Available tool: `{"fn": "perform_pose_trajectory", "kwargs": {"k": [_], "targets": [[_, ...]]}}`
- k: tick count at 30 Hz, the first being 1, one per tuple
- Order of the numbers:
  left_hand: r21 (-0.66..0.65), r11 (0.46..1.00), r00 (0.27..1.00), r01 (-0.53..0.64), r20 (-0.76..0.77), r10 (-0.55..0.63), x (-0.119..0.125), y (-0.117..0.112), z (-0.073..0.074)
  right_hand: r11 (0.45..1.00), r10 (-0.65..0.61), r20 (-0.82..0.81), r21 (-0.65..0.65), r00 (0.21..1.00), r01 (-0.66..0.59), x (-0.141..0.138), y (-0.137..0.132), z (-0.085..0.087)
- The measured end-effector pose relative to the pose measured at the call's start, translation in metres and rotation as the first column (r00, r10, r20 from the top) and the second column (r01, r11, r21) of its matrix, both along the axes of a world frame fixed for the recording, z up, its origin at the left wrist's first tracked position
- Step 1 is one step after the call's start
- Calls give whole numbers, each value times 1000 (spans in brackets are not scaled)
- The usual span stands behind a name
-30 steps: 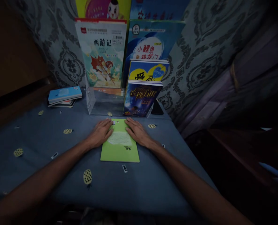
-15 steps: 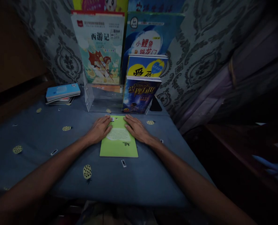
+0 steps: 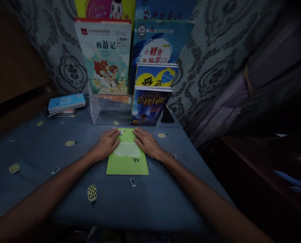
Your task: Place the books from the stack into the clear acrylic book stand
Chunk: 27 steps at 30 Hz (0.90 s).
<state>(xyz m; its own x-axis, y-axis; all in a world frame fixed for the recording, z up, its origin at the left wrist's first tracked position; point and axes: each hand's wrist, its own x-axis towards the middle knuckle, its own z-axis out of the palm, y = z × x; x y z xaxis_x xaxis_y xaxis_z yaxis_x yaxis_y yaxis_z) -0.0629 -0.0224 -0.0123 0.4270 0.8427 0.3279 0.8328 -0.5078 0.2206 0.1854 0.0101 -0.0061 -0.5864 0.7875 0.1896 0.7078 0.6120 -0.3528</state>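
Observation:
A light green book (image 3: 127,165) lies flat on the cloth-covered table, with a white text panel and a small barcode facing up. On its left edge rests my left hand (image 3: 107,143), palm down with the fingers stretched forward. My right hand (image 3: 147,143) lies over the right edge in the same way, fingers extended and thumb apart. Neither hand is wrapped round the book. Just beyond my fingertips stands a clear acrylic book rack (image 3: 109,113), with a dark blue book (image 3: 150,106) in its lowest tier on the right.
Higher in the rack are a yellow-and-blue book (image 3: 150,76), a pale green book (image 3: 107,60) and a teal book (image 3: 162,37). A small stack of books (image 3: 66,103) sits at the back left. A dark flat object (image 3: 167,115) lies right of the rack, near a tied curtain (image 3: 239,91).
The view has tipped slightly, so everything appears a little lower in the picture. Both hands stay in place on the green book, which has not visibly moved on the table.

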Motion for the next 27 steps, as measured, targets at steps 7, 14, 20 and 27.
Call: {"fn": "perform_pose_trajectory", "kwargs": {"k": [7,14,20,27], "targets": [[-32,999,999,-39,-39,37,2,-2,3,999,15,-24,38,1000,-14,3,-8,0],[-157,988,992,11,-123,-30,10,6,18,999,0,-11,32,1000,1,2,-12,6],[-210,975,977,76,-180,-115,28,18,30,1000,-3,-14,21,1000,4,2,-12,6],[-197,955,951,222,-174,-257,23,0,32,1000,1,-13,7,1000,0,2,-12,6]]}}
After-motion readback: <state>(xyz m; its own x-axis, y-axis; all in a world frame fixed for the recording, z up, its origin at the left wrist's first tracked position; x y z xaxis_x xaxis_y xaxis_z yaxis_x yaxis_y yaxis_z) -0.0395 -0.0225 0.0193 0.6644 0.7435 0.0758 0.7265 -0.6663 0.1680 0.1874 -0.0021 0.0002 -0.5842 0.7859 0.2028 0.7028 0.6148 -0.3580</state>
